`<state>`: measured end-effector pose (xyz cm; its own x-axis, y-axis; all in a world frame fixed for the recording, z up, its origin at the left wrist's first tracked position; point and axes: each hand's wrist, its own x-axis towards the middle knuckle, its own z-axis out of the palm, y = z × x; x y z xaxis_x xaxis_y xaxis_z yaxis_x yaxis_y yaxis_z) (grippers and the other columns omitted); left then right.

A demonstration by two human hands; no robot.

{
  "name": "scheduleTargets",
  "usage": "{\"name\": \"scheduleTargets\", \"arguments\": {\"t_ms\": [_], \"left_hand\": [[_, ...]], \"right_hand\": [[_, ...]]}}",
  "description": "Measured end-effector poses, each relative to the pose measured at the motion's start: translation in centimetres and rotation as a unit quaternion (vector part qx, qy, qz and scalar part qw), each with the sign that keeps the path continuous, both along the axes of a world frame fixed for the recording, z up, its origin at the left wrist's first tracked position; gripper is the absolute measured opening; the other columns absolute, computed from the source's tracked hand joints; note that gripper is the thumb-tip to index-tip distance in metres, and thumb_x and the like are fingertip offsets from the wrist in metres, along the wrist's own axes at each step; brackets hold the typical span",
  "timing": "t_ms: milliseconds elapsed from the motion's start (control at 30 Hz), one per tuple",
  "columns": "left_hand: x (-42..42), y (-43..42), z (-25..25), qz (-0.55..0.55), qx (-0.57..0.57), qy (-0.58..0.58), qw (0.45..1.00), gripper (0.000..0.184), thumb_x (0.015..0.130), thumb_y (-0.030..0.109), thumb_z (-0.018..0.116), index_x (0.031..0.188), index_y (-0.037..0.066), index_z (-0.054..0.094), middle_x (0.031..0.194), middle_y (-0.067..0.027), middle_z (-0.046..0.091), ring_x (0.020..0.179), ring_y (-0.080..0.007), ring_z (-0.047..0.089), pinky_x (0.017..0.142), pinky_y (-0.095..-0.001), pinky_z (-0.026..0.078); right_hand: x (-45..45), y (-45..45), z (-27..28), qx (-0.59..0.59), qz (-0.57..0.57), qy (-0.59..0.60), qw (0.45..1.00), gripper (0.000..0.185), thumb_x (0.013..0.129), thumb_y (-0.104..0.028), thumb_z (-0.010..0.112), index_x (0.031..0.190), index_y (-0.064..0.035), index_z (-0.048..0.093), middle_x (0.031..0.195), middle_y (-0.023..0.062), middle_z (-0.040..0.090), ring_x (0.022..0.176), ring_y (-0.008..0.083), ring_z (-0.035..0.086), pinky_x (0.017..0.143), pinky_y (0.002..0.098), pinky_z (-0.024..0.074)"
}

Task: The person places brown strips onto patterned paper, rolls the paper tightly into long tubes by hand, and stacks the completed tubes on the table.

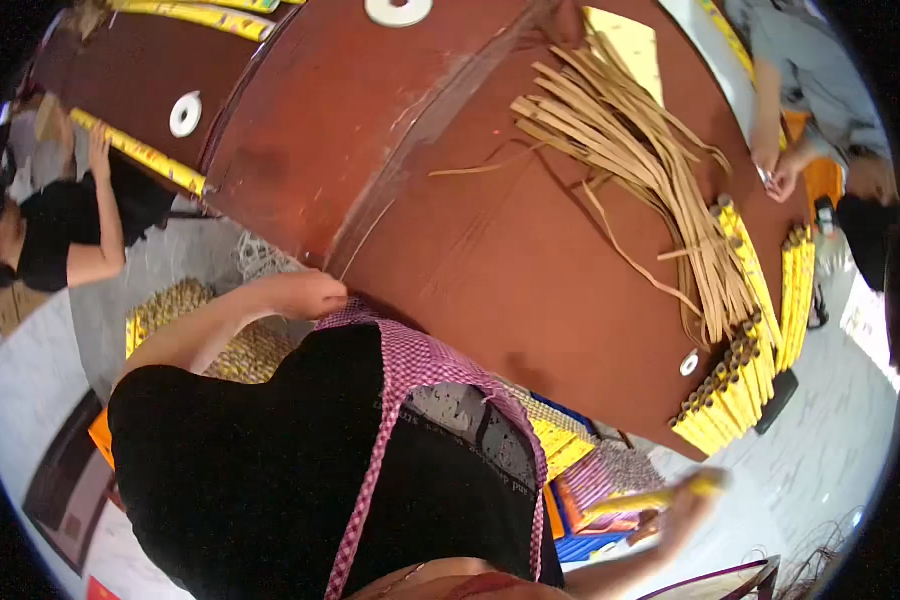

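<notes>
My left hand (315, 293) is at the near edge of the reddish-brown table (450, 270), its fingers curled closed beside the pink checked apron (420, 355); whatever it may hold is hidden. At the lower right, my right hand (688, 503), blurred, is closed around a yellow tube (625, 503), away from the table and beside boxes of yellow packs. Nearest to it on the table corner stands a stack of yellow tubes (725, 400) with dark round ends.
Long brown paper strips (650, 170) lie across the table's right side. White rolls (399, 8) (689, 362) rest on it. A person at left holds a long yellow tube (140, 153); another person's hands (782, 172) are at the upper right. Bundles (245, 355) sit below my left arm.
</notes>
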<state>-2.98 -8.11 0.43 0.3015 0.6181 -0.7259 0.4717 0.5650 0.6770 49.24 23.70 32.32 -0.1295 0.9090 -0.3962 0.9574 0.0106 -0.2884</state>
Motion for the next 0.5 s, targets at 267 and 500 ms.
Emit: {"name": "scheduleTargets", "arguments": {"t_ms": [267,500], "left_hand": [[0.4,11.5,4.6,0.106,0.165,-0.153,0.969,0.027,0.097,0.020,0.059,0.114,0.001,0.066,0.110,-0.0140,0.069,0.097,-0.0226,0.067,0.086,-0.0348,0.052],[5.4,16.7,1.9,0.318,0.147,-0.289,0.891,0.030,0.103,0.017,0.053,0.130,0.004,0.057,0.121,-0.0060,0.063,0.107,-0.0163,0.062,0.088,-0.0306,0.052]], "right_hand": [[4.2,2.7,25.4,0.407,-0.080,0.402,0.816,0.024,0.092,-0.030,0.057,0.082,-0.0081,0.061,0.059,0.0015,0.055,0.048,0.0131,0.054,0.041,0.0268,0.0463],[24.3,8.2,20.4,0.020,-0.079,0.656,0.750,0.044,0.083,-0.023,0.071,0.112,0.0078,0.058,0.115,0.0173,0.059,0.106,0.0330,0.055,0.098,0.0523,0.0471]]}}
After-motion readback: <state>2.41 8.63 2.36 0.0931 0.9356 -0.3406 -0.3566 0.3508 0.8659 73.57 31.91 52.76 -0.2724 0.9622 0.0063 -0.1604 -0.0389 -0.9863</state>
